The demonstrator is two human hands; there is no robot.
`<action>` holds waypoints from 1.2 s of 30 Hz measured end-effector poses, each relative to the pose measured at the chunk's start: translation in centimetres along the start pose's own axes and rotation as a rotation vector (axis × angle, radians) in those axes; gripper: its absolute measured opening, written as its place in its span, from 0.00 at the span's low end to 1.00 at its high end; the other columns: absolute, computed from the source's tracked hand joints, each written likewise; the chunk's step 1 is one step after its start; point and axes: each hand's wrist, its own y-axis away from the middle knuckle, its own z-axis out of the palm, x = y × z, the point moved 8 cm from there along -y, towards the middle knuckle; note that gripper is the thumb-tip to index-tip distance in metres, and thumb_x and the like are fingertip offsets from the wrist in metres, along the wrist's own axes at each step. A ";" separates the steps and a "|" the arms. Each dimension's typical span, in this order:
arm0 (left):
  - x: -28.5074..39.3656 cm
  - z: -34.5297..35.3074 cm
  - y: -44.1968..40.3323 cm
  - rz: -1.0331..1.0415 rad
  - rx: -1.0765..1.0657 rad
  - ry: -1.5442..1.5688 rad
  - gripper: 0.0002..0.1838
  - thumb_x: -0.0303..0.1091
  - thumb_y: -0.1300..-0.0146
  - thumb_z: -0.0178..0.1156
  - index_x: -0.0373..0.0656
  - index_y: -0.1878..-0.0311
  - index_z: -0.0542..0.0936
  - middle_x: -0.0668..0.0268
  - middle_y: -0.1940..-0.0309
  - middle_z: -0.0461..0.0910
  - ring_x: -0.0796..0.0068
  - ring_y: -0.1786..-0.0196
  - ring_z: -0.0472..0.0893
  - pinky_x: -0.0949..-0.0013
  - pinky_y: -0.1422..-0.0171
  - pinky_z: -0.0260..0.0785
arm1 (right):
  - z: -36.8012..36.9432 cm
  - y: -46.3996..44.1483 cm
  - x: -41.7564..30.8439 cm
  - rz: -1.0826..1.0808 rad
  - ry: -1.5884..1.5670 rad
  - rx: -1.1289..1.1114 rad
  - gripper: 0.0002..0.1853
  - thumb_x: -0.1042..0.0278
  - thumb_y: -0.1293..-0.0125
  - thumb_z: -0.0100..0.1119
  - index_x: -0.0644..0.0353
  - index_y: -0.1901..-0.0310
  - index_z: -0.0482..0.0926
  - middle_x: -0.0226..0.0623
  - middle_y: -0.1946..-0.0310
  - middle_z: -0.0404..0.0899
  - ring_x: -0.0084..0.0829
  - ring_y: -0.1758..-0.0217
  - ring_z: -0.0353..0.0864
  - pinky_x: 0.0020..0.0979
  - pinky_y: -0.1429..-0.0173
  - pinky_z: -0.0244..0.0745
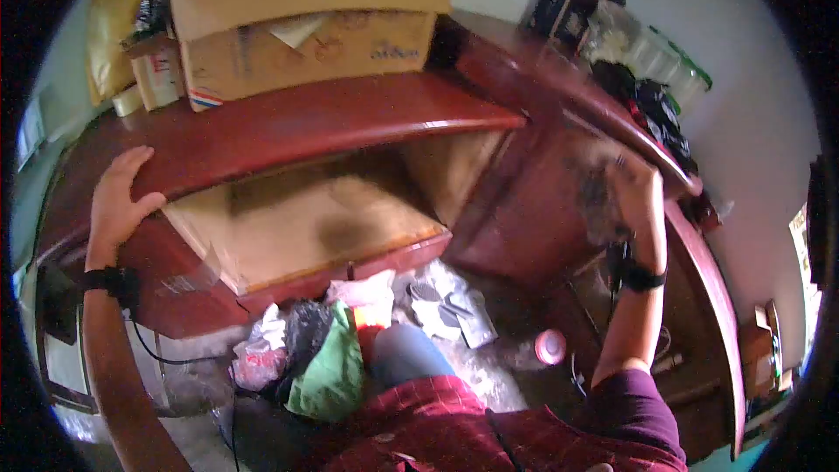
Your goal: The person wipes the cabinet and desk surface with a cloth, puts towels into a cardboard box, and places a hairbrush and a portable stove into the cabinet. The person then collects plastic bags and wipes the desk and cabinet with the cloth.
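Note:
My left hand (122, 201) lies on the left end of the dark red cabinet (341, 109), fingers stretched and thumb apart on the edge of its top. Below that top is an open compartment (323, 218) with bare light-wood walls. My right hand (640, 201) is closed on a dark, crumpled, cloth-like thing (599, 201), smeared by motion. It is in front of the red side panel (524, 201) on the right; whether the dark thing touches the panel I cannot tell. Each wrist wears a black band.
A large cardboard box (315, 52) and a small carton (157, 74) stand on the cabinet top. Clear plastic containers (660, 65) and dark items sit at the right. Plastic bags, a green cloth (330, 376) and a pink-lidded jar (549, 347) litter the floor around my knee.

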 end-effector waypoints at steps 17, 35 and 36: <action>-2.4 2.6 -0.6 0.042 0.003 -0.049 0.30 0.52 0.41 0.59 0.48 0.38 0.71 0.59 0.38 0.69 0.61 0.34 0.67 0.65 0.29 0.54 | 7.3 -22.4 8.8 -0.098 0.749 0.091 0.18 0.51 0.37 0.50 0.53 0.54 0.79 0.46 0.58 0.82 0.46 0.56 0.81 0.42 0.53 0.76; 1.5 3.2 -1.8 -0.055 -0.121 0.029 0.32 0.52 0.44 0.60 0.42 0.39 0.71 0.53 0.42 0.72 0.56 0.38 0.70 0.61 0.34 0.58 | 46.7 24.8 -0.6 -0.244 -0.156 -1.311 0.24 0.52 0.43 0.60 0.64 0.53 0.79 0.51 0.62 0.81 0.45 0.58 0.81 0.38 0.52 0.74; 1.1 3.6 -1.9 -0.062 -0.148 0.038 0.32 0.51 0.44 0.60 0.42 0.39 0.71 0.53 0.42 0.72 0.56 0.38 0.70 0.62 0.33 0.58 | 48.6 26.9 -0.3 -0.237 -0.170 -1.282 0.29 0.47 0.45 0.59 0.68 0.53 0.78 0.56 0.61 0.81 0.48 0.55 0.81 0.39 0.47 0.74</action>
